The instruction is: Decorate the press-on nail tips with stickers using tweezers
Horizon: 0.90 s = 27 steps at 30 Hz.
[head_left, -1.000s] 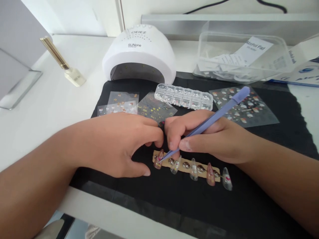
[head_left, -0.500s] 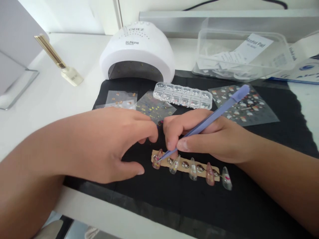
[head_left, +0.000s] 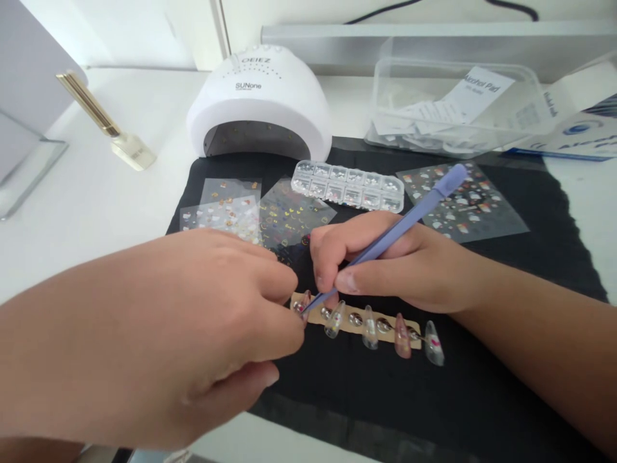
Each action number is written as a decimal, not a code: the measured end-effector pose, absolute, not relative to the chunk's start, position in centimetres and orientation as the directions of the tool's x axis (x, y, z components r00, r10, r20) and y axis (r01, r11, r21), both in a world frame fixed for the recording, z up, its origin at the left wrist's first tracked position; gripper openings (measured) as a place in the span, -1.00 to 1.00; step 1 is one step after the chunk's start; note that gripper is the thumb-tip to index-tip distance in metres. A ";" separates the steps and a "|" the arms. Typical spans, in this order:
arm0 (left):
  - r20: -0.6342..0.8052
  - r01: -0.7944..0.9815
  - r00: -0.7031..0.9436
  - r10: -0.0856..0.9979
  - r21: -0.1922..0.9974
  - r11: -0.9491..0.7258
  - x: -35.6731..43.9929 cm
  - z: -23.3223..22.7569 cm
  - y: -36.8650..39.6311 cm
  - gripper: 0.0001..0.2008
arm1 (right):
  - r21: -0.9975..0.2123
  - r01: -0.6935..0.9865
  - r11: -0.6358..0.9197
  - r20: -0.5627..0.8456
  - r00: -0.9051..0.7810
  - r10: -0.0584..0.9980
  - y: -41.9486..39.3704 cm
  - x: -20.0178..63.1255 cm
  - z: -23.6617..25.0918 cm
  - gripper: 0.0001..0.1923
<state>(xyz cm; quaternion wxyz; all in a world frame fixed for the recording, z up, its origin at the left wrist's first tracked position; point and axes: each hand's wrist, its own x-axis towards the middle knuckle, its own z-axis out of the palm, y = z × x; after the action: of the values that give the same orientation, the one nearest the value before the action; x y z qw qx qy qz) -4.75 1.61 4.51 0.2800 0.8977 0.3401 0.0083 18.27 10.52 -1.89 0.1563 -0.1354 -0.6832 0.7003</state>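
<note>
While your right hand point(head_left: 385, 263) pinches the purple stick point(head_left: 385, 241) with its tip on the leftmost fake nail point(head_left: 303, 307), your left hand point(head_left: 193, 334) has slid in, fingers curled, steadying the cardboard strip point(head_left: 354, 328) on the black mat point(head_left: 482, 386), below the sticker sheets point(head_left: 284, 215).

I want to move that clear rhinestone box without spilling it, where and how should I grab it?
Pinch the rhinestone box across its two long sides, near the middle, coming from straight above. It lies flat and long on the black mat, narrow enough to span, and a centred grip should keep it level. The short ends would likely let it tip.
</note>
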 end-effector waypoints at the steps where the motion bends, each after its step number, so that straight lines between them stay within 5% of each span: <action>1: -0.175 0.604 0.770 0.614 0.509 -0.613 -4.8 4.5 1.6 -0.78 | -0.999 -0.029 -0.027 0.016 -0.916 0.401 10.5 18.2 -1.8 -0.90; 16: -0.172 0.605 0.762 0.624 0.532 -0.593 -5.0 4.6 2.5 -0.76 | -0.973 -0.028 -0.227 -0.063 -0.921 0.384 10.6 17.8 -1.8 -0.88; 22: -0.156 0.604 0.757 0.634 0.537 -0.589 -5.5 4.4 3.4 -0.72 | -0.981 -0.005 -0.195 -0.073 -0.918 0.389 10.7 18.8 -0.4 -0.89; 27: -0.179 0.649 0.724 0.666 0.504 -0.570 -5.6 4.3 3.4 -0.89 | -0.995 0.017 -0.095 -0.047 -0.948 0.315 11.8 18.5 1.6 -0.87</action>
<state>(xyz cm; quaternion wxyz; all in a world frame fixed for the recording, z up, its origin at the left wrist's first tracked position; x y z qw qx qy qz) -5.64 3.42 4.33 0.2778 0.8860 0.3710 0.0153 18.52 11.77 1.60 0.1022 -0.1251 -0.6649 0.7292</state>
